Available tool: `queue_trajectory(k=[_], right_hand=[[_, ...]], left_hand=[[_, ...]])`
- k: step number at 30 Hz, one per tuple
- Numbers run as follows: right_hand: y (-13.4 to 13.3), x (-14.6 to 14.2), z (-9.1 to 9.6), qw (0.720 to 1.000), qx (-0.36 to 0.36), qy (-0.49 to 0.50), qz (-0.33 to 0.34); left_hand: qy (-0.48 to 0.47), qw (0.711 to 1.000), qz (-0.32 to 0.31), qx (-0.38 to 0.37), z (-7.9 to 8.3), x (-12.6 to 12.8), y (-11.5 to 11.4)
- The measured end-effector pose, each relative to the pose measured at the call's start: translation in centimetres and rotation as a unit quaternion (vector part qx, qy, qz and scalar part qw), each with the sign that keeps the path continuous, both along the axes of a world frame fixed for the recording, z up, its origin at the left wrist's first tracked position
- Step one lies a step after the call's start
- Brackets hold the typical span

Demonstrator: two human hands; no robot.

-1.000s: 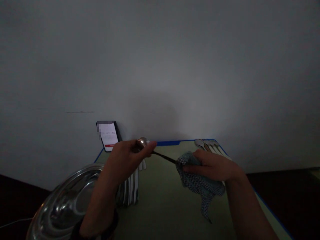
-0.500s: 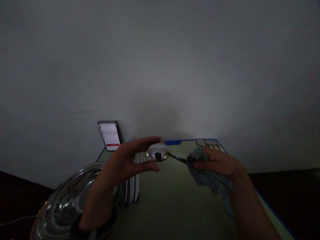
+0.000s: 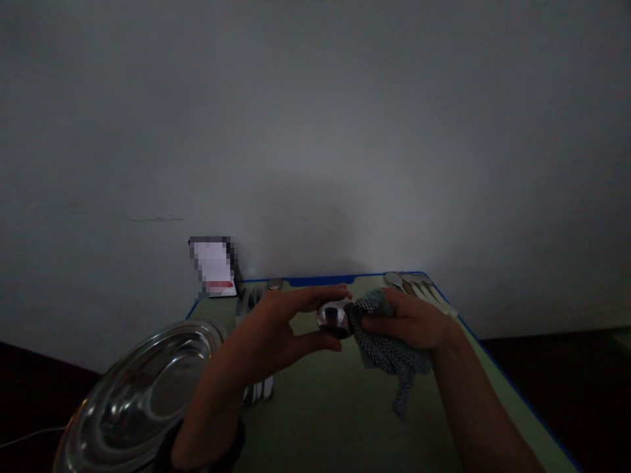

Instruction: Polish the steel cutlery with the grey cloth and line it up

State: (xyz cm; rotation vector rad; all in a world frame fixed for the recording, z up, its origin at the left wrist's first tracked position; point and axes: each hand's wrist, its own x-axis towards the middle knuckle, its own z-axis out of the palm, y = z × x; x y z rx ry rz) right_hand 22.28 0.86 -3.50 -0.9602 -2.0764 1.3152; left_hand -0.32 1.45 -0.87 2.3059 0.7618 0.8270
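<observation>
Between the thumb and fingers of my left hand [image 3: 286, 322] is the shiny bowl of a metal spoon [image 3: 334, 318], held above the table. My right hand [image 3: 414, 318] is closed on a grey-green checked cloth [image 3: 389, 341], which wraps the spoon's handle close to the bowl. A tail of the cloth hangs below that hand. The rest of the handle is hidden by the cloth and fingers.
A large shiny metal bowl [image 3: 93, 420] stands at the left. Several pieces of cutlery [image 3: 259, 391] lie partly behind my left arm. More spoons [image 3: 419, 287] lie at the table's [image 3: 315, 420] far right corner. A phone [image 3: 214, 266] leans against the wall.
The cloth in my right hand has slid along the handle to the spoon's bowl, covering the stretch that was bare. My left hand and the spoon have shifted right.
</observation>
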Motion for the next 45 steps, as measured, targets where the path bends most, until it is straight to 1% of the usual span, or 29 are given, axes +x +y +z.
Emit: queue_trajectory(k=[6,9,11,13,17,20,23,27,29,32,34,36,38,39,40,41,42,43,44,45], right_hand=[[0.3,-0.3,-0.7,0.998,-0.030,0.046,-0.023],[0.4,-0.8,-0.7,0.997,-0.030,0.057,-0.037],[0.4,-1.2,-0.5,0.997,-0.041,0.043,-0.043],[0.4,-1.4,-0.2,0.998,-0.044,0.016,-0.043],[0.7,-0.8,-0.1,0.999,-0.006,-0.037,-0.040],[0.9,0.1,-0.2,0.997,0.000,-0.059,-0.056],[0.9,0.9,-0.5,0.996,-0.041,-0.032,-0.072],[0.7,0.8,-0.7,0.989,-0.107,0.031,-0.092],[0.6,0.3,-0.9,0.987,-0.118,0.049,-0.097],[0.8,-0.7,-1.3,0.987,-0.113,0.076,-0.087],[1.1,-1.1,-1.8,0.986,-0.116,0.094,-0.072],[1.8,-0.9,-2.7,0.983,-0.143,0.101,-0.058],[2.6,-0.4,-4.0,0.980,-0.177,0.075,-0.053],[3.0,-0.2,-4.7,0.981,-0.185,0.040,-0.049],[3.4,0.0,-5.6,0.983,-0.173,-0.001,-0.064],[3.6,0.1,-6.4,0.984,-0.140,-0.049,-0.094],[3.7,0.0,-7.2,0.983,-0.103,-0.090,-0.123],[3.6,-0.1,-7.8,0.979,-0.087,-0.124,-0.138],[3.3,-0.3,-8.3,0.977,-0.073,-0.145,-0.136],[2.9,-0.5,-8.6,0.979,-0.045,-0.161,-0.117]], left_hand=[[0.015,0.999,0.025,0.041,-0.1,0.2,-0.3],[0.021,0.997,0.041,0.054,-0.2,0.4,0.0],[0.009,0.998,0.042,0.055,-0.2,0.2,0.5],[-0.008,0.998,0.039,0.049,-0.3,-0.5,1.1],[-0.041,0.997,0.059,0.027,-0.6,-2.5,2.1],[-0.110,0.992,0.049,-0.042,-1.2,-3.4,2.5],[-0.197,0.974,0.032,-0.105,-1.6,-2.9,2.7],[-0.305,0.940,0.012,-0.153,-1.7,-0.9,2.4],[-0.360,0.916,-0.007,-0.175,-1.6,0.2,2.2],[-0.433,0.881,0.006,-0.190,-1.6,1.0,2.0],[-0.464,0.864,0.032,-0.194,-1.6,1.0,2.2],[-0.482,0.853,0.054,-0.194,-1.5,0.7,2.4],[-0.492,0.846,0.066,-0.195,-1.5,0.4,2.6],[-0.496,0.843,0.067,-0.196,-1.4,0.3,2.7],[-0.501,0.840,0.066,-0.197,-1.4,0.2,2.8],[-0.505,0.838,0.064,-0.197,-1.3,0.2,2.8],[-0.507,0.836,0.062,-0.199,-1.3,0.2,2.8],[-0.505,0.837,0.062,-0.202,-1.3,0.3,2.7],[-0.497,0.841,0.063,-0.206,-1.3,0.4,2.6],[-0.483,0.847,0.065,-0.214,-1.3,0.6,2.5]])
